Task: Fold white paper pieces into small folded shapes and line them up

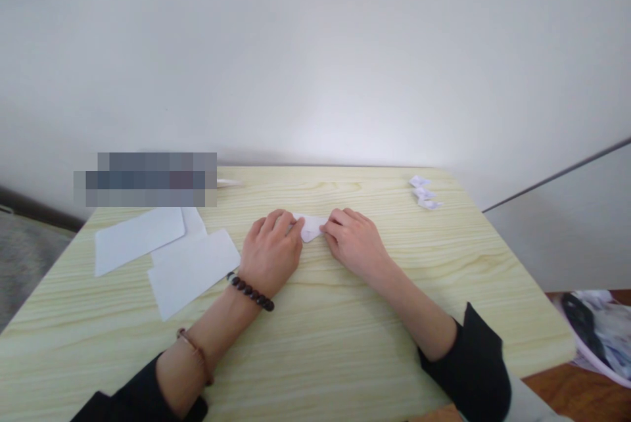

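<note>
A small folded piece of white paper [311, 227] lies on the table between my two hands, its near edge coming to a blunt point. My left hand [274, 241] is closed on its left end, thumb on top and fingers bent. At the other end, my right hand [352, 238] pinches the paper between thumb and fingers. Both ends are partly hidden beneath the fingers. Dark beads circle my left wrist.
Several flat white sheets [197, 271] overlap at the left of the wood-grain table [296, 356]. Small folded paper shapes [422, 193] stand at the back right. A blurred-out object [152, 179] is at the back left. Behind the table rises a white wall [315, 54].
</note>
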Demonstrator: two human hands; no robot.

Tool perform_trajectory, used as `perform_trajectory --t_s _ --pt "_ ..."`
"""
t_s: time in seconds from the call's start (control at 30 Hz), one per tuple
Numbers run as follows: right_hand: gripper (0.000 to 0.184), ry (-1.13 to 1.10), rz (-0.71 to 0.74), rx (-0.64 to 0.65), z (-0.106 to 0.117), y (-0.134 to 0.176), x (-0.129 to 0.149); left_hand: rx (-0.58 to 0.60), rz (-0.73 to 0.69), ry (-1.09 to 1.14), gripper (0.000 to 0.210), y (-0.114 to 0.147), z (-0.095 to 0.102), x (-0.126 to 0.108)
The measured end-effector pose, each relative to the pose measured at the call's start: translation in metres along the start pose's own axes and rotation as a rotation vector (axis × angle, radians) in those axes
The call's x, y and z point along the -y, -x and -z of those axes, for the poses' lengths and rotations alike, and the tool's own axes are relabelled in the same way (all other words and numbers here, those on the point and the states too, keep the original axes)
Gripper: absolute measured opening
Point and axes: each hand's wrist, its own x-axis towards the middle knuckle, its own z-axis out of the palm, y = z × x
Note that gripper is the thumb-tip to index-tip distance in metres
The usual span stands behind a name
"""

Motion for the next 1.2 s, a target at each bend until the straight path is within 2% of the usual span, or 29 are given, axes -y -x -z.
perform_trajectory --t_s 0.33,0.63,0.87,1.03,1.2 --pt "0.021 -0.266 -0.076 -0.059 -0.006 0.002 -0.003 -0.027 0.072 0.19 0.018 -0.002 -0.01 0.015" --pt "0.023 -0.473 -0.107 -0.132 -0.014 0.002 -0.005 -0.013 0.082 0.364 0.014 -0.005 -0.013 0.017" --pt "0.031 -0.444 -0.14 -0.097 -0.017 0.001 -0.002 -0.025 0.098 0.432 0.015 -0.006 -0.018 0.022" --pt "0.027 -0.459 -0.228 -0.059 -0.015 -0.001 0.003 -0.025 0.1 0.384 0.026 -0.005 -0.02 0.022" --pt "0.023 -0.44 -0.259 -0.001 -0.01 -0.003 0.006 -0.014 0.099 0.41 0.019 -0.006 -0.019 0.023"
